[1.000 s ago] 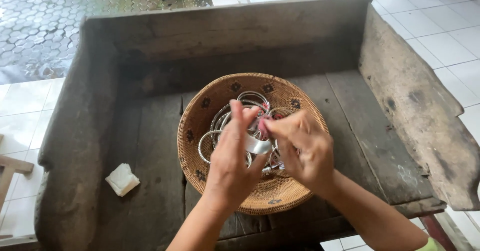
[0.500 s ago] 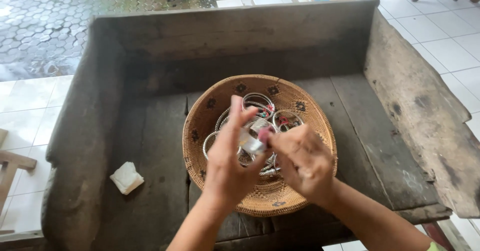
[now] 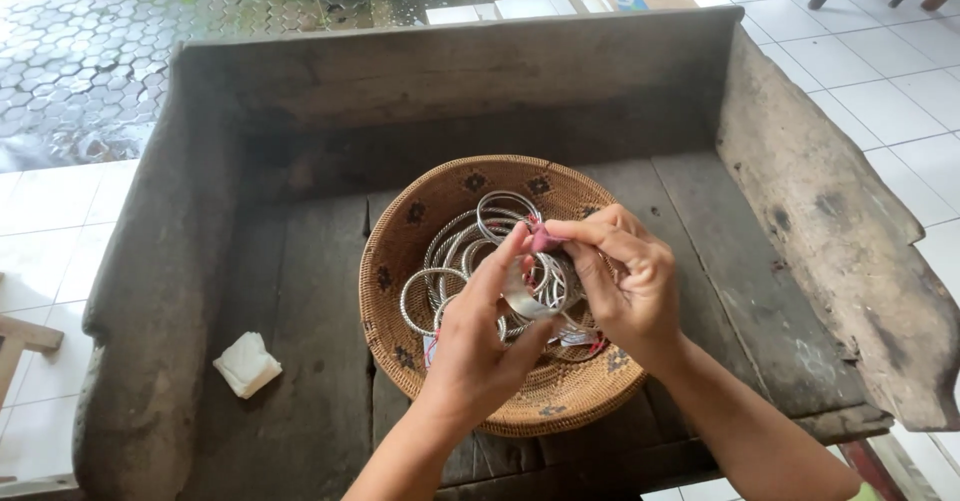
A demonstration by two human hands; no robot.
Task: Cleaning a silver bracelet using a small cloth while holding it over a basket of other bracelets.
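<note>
A round woven basket [image 3: 420, 211] sits on a dark wooden bench and holds several silver bangles [image 3: 460, 246]. My left hand [image 3: 480, 346] grips a wide silver cuff bracelet [image 3: 522, 296] above the basket. My right hand [image 3: 625, 281] pinches a small pink piece [image 3: 543, 240] against the top edge of that cuff. Both hands meet over the middle of the basket and hide some bangles beneath them.
The old wooden bench [image 3: 300, 291] has high worn sides and a back board. A crumpled white tissue [image 3: 247, 364] lies on its seat at the left. White floor tiles [image 3: 870, 81] surround it, with wet paving [image 3: 80, 41] beyond.
The hands shifted slightly right and up over the basket. The cuff has turned in my left hand, and my right fingers with the pink piece moved to its upper edge.
</note>
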